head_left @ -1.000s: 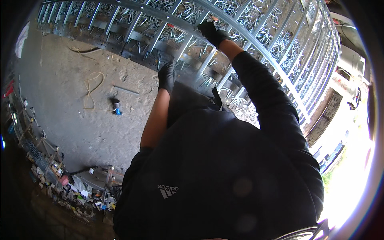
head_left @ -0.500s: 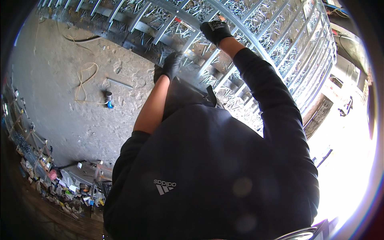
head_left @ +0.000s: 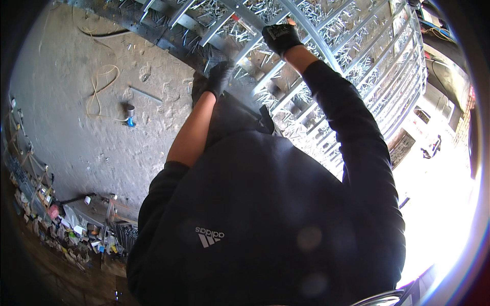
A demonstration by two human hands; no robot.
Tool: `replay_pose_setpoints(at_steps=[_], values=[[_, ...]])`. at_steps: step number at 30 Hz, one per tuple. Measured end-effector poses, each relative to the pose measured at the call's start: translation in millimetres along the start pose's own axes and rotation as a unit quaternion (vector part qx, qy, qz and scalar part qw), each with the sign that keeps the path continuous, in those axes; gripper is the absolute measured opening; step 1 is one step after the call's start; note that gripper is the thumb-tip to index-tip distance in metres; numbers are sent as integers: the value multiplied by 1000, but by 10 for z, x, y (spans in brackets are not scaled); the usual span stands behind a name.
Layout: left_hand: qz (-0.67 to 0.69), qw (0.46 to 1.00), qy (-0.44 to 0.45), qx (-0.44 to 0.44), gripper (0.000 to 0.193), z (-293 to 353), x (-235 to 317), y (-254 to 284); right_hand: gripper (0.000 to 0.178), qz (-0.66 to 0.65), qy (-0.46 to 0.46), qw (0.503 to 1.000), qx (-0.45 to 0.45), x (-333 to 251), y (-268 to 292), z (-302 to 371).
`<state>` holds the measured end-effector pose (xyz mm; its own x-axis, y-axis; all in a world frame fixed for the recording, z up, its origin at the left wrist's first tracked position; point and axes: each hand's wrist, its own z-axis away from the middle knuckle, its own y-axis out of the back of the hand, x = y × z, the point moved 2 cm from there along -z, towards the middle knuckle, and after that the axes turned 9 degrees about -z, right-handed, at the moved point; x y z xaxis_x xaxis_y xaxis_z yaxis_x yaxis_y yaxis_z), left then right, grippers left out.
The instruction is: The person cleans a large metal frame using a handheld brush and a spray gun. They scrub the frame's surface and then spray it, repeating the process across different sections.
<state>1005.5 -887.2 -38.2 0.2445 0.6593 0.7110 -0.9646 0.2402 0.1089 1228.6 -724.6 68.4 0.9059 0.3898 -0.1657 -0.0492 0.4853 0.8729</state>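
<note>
A large frame of silvery metal slats (head_left: 265,76) and long rails (head_left: 309,30) stretches across the top, in front of me. My left hand (head_left: 220,77), in a black glove, is closed at the near end of one slat; what its fingers grip is hidden. Farther up and to the right, my right hand (head_left: 282,39), also gloved in black, is closed beside the junction of that slat and a long rail. Its fingers curl away from view, so I cannot make out what they hold. A bare fingertip shows past the glove.
Many thin metal offcuts (head_left: 357,58) lie scattered beneath the slats. On the grey floor (head_left: 76,148) at left are a blue-ended tool (head_left: 130,116), a looped pale hose (head_left: 94,92) and a loose metal strip (head_left: 145,95). Mixed rubbish (head_left: 69,224) piles up at lower left.
The whole view has shifted a little, with the floor items now slightly farther left and up. Both hands stay closed near the same slat.
</note>
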Motion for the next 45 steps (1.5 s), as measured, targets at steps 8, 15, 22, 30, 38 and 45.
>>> replay_pose_setpoints(at_steps=[8,15,22,30,38,45], values=[[-7,991,-90,100,30,195,98,26,57,-87,-89,992,-22,155,-123,-55],[317,945,56,-52,74,782,980,-317,30,-572,15,817,76,-113,-186,1053],[326,932,23,-156,81,892,1277,-893,34,-432,71,875,205,-620,-161,1827],[272,934,60,-225,60,917,987,-1165,27,-405,80,878,244,-340,-416,2168],[295,928,120,-192,33,1076,844,-1169,18,-708,-35,672,215,-126,-846,2174],[163,975,-21,-147,24,950,565,-1234,22,-673,-111,731,19,136,-882,1841]])
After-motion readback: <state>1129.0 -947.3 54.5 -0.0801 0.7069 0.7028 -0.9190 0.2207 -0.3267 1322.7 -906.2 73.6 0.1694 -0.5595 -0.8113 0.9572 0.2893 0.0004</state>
